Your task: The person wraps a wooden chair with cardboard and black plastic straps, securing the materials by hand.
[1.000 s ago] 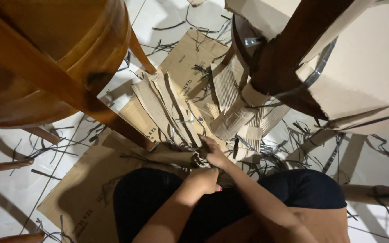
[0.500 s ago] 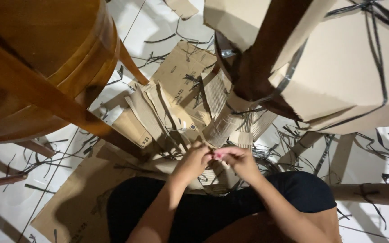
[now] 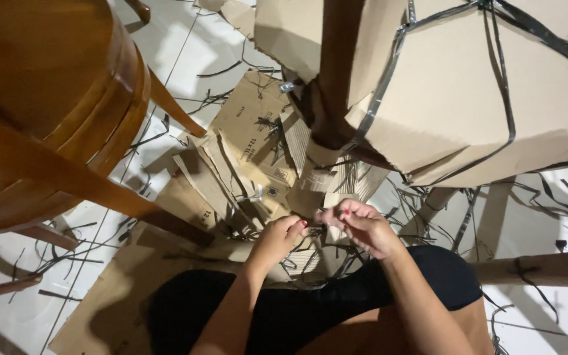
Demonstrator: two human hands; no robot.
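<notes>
Just beyond your fingertips, the cardboard-wrapped chair leg [image 3: 317, 172] stands among torn cardboard scraps [image 3: 244, 158] and loose black strapping [image 3: 310, 260]. Your left hand [image 3: 281, 238] is curled nearly closed, fingertips pinched together; your right hand [image 3: 357, 225] is half curled, thumb and forefinger meeting at the same spot. Something small sits between them, likely a strip end, though what exactly I cannot tell. Above your right fingers, the wrapped chair seat [image 3: 468, 98] is bound with black bands [image 3: 504, 79]. To the left of your left fingers, a bare wooden chair [image 3: 47, 118] looms close. Keep both pinches close together, I'd say, and pull along the strip rather than across it, so it peels off cleanly.
</notes>
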